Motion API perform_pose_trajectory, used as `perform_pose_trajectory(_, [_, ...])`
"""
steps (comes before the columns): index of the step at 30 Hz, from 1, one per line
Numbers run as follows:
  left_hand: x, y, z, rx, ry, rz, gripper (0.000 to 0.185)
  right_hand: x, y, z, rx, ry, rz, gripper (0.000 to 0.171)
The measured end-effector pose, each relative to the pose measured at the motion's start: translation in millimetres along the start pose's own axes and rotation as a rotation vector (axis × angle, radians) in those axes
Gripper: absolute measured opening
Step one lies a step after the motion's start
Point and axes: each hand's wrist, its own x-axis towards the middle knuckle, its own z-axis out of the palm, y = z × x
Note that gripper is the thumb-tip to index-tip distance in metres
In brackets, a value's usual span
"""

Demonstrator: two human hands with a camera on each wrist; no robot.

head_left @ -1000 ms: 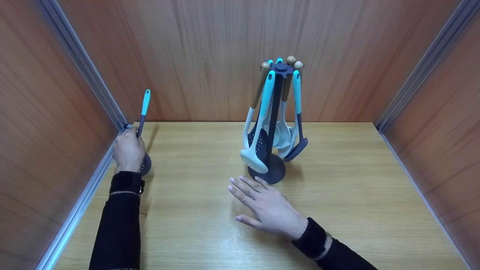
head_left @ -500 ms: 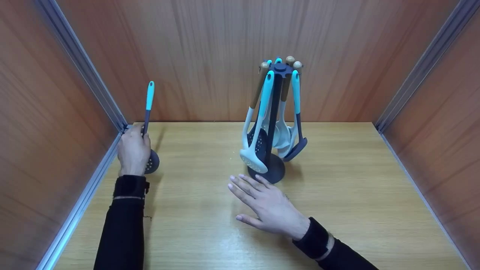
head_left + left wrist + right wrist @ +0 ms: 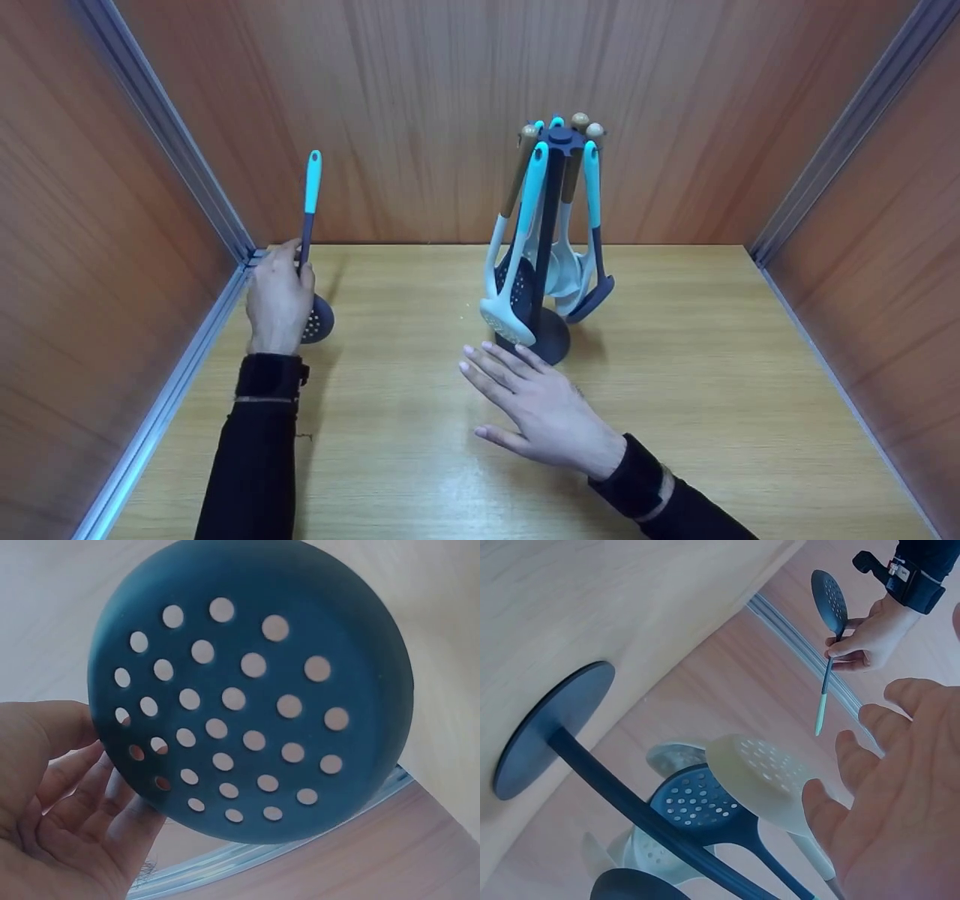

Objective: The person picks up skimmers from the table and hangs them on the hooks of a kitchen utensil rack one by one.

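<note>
My left hand (image 3: 279,304) pinches a dark skimmer (image 3: 319,320) by its shaft, just above the round perforated head. Its turquoise handle points up, and in the head view the head hangs above the table. Up close, the left wrist view shows the skimmer's many-holed bowl (image 3: 247,720) with thumb and fingers behind its edge. My right hand (image 3: 541,420) is held flat with fingers spread, holding nothing, its fingertips right at the base of a dark utensil stand (image 3: 553,341). The right wrist view shows that stand's disc base (image 3: 555,731) and the hanging utensil heads beyond the right palm.
Several utensils hang round the stand, among them a pale skimmer (image 3: 510,321) with a turquoise handle and a dark ladle (image 3: 592,300). Some handles are wood-coloured. Wood-grain panels (image 3: 420,120) enclose the table (image 3: 405,420) at the back and both sides.
My left hand has moved right and slightly away from me, carrying the skimmer off the left panel. My right hand has barely shifted.
</note>
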Motion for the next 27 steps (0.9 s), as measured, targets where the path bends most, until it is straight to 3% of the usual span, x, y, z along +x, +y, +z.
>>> perform_pose_trajectory(11, [-5.2, 14.8, -0.8, -0.061, 0.044, 0.078, 0.042, 0, 1, -6, -0.027, 0.052, 0.005, 0.079])
perform_pose_trajectory(27, [-13.6, 38.7, -2.9, -0.068, 0.021, 0.09, 0.046, -1, 6, -15, -0.021, 0.009, 0.047, 0.08])
